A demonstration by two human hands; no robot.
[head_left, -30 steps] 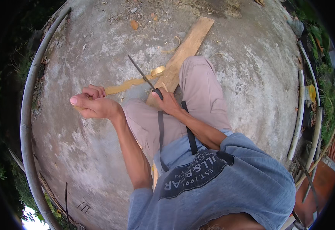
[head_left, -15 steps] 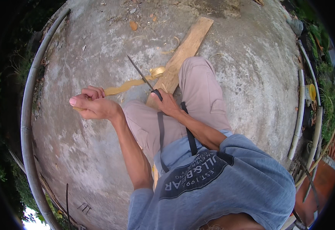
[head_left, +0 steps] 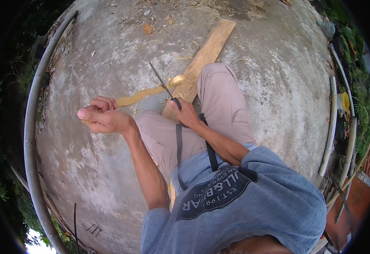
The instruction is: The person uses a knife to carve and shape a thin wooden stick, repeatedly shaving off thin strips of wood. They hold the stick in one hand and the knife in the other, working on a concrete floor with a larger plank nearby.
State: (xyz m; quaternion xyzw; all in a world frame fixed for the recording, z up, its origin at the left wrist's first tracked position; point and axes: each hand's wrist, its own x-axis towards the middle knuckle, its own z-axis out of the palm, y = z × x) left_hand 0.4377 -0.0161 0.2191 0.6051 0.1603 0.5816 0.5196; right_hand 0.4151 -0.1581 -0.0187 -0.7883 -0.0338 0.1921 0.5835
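Note:
My left hand (head_left: 106, 115) is closed around one end of a flat yellow-tan strip (head_left: 140, 96), out to the left of my knees. From there the strip runs right to the blade of a knife (head_left: 159, 77), and beyond it a shiny curl (head_left: 178, 80) of the same colour rests by the plank. My right hand (head_left: 187, 113) grips the knife's black handle close to my left thigh, blade pointing up and to the left. Under the curl and the knife hand lies a wooden plank (head_left: 212, 44), partly hidden by my legs.
Grey concrete (head_left: 96, 169) surrounds me, with thin shavings (head_left: 189, 53) and a brown leaf (head_left: 147, 28) ahead. A long bamboo pole (head_left: 31, 127) borders the left side. More poles (head_left: 329, 131) and a yellow container (head_left: 343, 101) are at the right.
The knife has turned slightly, its tip shifting to the right, and the curl has moved a little right with it. My left hand has barely shifted and keeps its hold.

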